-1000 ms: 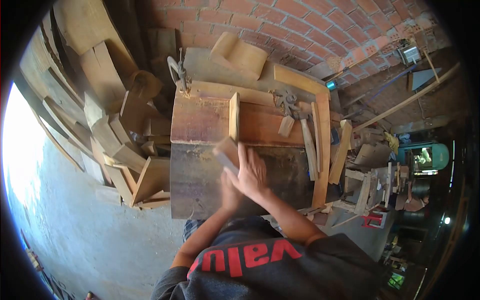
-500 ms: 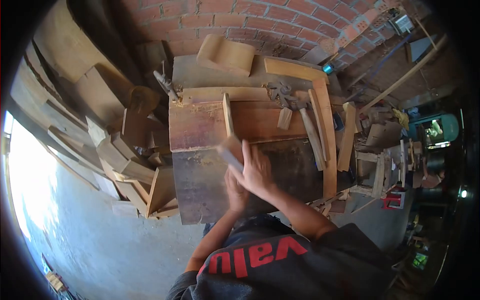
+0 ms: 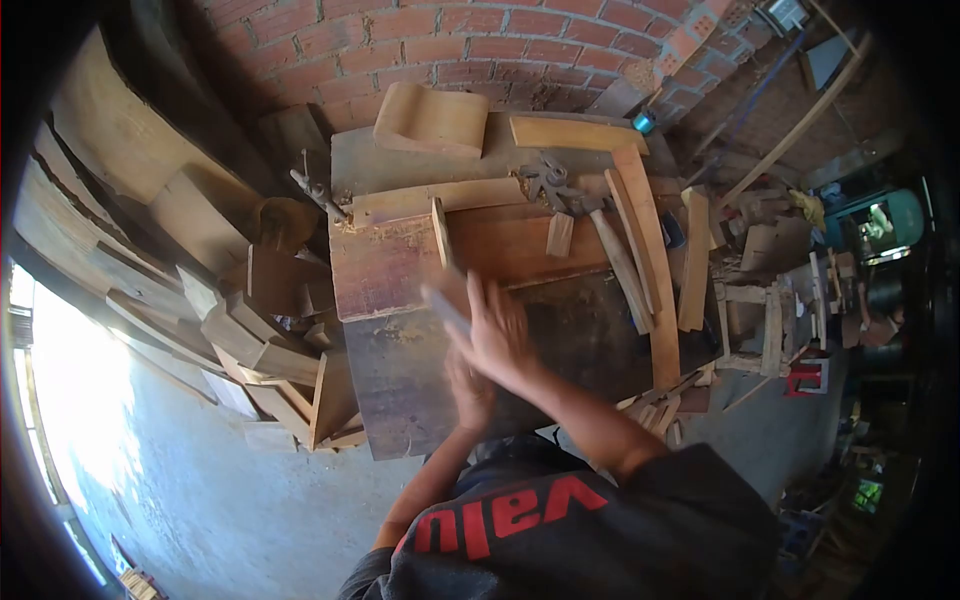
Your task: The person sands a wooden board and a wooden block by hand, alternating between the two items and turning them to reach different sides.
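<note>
A small wooden block [image 3: 448, 297], smeared by motion, is over the near part of the workbench [image 3: 400, 380]. My right hand [image 3: 500, 335] grips it from the right side, fingers pressed along it. Just below, my left hand [image 3: 470, 390] is closed, partly covered by the right hand; what its fingers hold is hidden. Beyond the block a narrow wooden strip [image 3: 441, 228] points toward the wall. It lies across the edge of a reddish board [image 3: 385, 265], and its near end is hidden behind the block.
Several wooden pieces, including a long curved slat [image 3: 655, 270], lie on the bench's right side. A metal clamp [image 3: 548, 180] and a curved wooden block [image 3: 430, 120] are toward the brick wall [image 3: 480, 45]. Stacked boards [image 3: 290, 340] stand at left.
The view has shifted slightly, so the bench appears a little further left. Both hands stay together at the block, which is still blurred; its tilt differs slightly.
</note>
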The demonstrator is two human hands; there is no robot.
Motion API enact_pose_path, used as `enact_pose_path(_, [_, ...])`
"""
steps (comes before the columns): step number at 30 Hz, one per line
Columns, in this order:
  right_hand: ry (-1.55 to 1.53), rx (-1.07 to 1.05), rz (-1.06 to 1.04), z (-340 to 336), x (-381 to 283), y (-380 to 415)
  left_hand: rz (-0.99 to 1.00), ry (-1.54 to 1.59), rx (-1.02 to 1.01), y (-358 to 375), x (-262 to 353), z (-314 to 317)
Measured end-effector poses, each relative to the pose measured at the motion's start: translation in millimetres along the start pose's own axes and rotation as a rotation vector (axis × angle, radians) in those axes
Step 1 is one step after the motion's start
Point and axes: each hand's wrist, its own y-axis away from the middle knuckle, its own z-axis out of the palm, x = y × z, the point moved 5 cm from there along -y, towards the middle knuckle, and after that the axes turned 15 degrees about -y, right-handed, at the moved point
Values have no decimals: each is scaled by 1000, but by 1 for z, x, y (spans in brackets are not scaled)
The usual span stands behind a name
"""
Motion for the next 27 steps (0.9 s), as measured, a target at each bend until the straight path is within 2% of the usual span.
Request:
enact_pose_path(1, [60,-80,40,-1,-9,22,-121,-21,-90,10,-13,11])
enact_pose_path(3, [59,-77,31,-1,-2,9,-54,40,-17,2,-2,2])
enact_pose_path(5, [81,47,-19,8,20,-58,-2,-37,-1,-1,1,-2])
enact_pose_path(8, [0,66,143,16,47,-176,-35,-4,-35,-4,2,-6])
enact_pose_path(12, [73,64,297,5,66,-209,-38,19,-32,-8,-2,-25])
enact_pose_path(14, [26,67,291,-15,65,-161,-112,106,-35,-11,-18,-44])
enact_pose_path(15, [13,94,237,-21,70,-128,-142,34,-36,-12,-35,-51])
enact_pose_path(19, [34,217,120,-33,99,26,-339,497,-16,-17,-90,-86])
enact_pose_path(21, [153,152,364,-42,107,75,-472,628,-124,-21,-90,-108])
enact_pose_path(22, [179,135,351,-44,111,87,-509,687,-158,-23,-88,-118])
enact_pose_path(24, [207,142,523,-44,132,109,-516,722,-218,-19,-93,-132])
enact_pose_path(25, [230,127,511,-45,131,114,-534,752,-243,-16,-90,-141])
enact_pose_path(27, [310,48,652,-43,134,121,-545,729,-326,-6,-94,-154])
